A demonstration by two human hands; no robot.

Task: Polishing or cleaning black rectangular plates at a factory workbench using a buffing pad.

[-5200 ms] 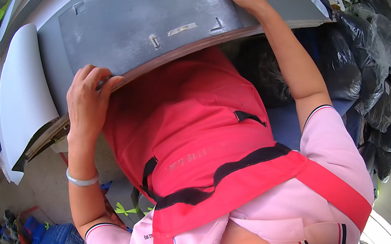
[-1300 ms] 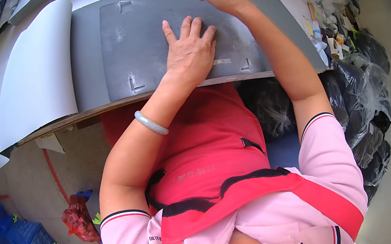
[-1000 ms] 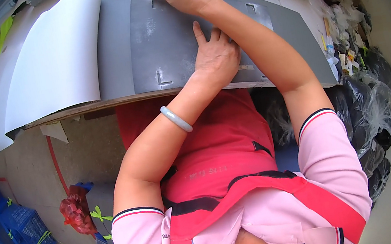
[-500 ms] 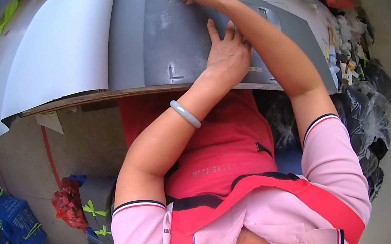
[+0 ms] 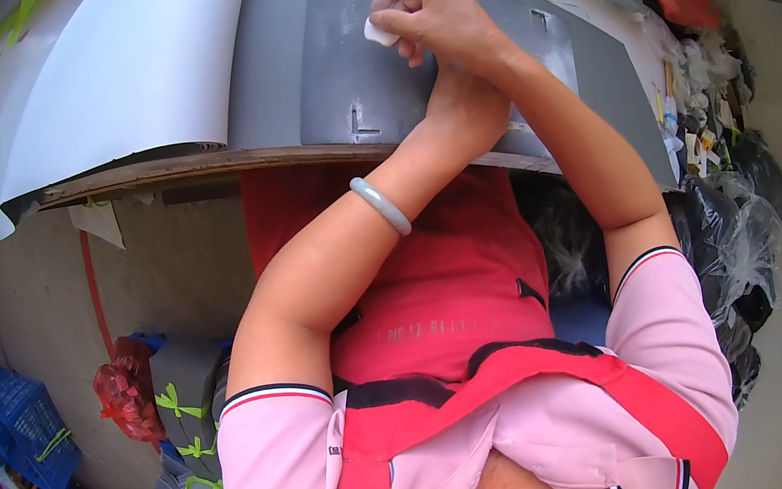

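A dark grey rectangular template [image 5: 356, 78] with small L-shaped cutouts near its corners and whitish smudges lies on a larger grey sheet [image 5: 271, 80] on the table. My right hand [image 5: 438, 20] is over the template, its thumb and fingers pinching a small white piece [image 5: 380, 34]; whether this is chalk or a folded scrap I cannot make out. My left hand [image 5: 473, 106] rests near the template's front edge, below the right wrist. The right hand and wrist hide its fingers. A pale bangle [image 5: 380, 206] circles my left forearm.
A big white sheet [image 5: 124, 82] curls over the left of the table, past its wooden front edge [image 5: 198, 167]. Blue baskets [image 5: 30, 430], a red bag [image 5: 127, 395] and grey bundles with green ties [image 5: 182, 433] stand at left. Black plastic bags [image 5: 733, 234] pile up at right.
My right hand has come down from the template's top-left cutout toward me, still pinching the white piece. My left hand's spread fingers are now hidden behind it. The view has shifted slightly.
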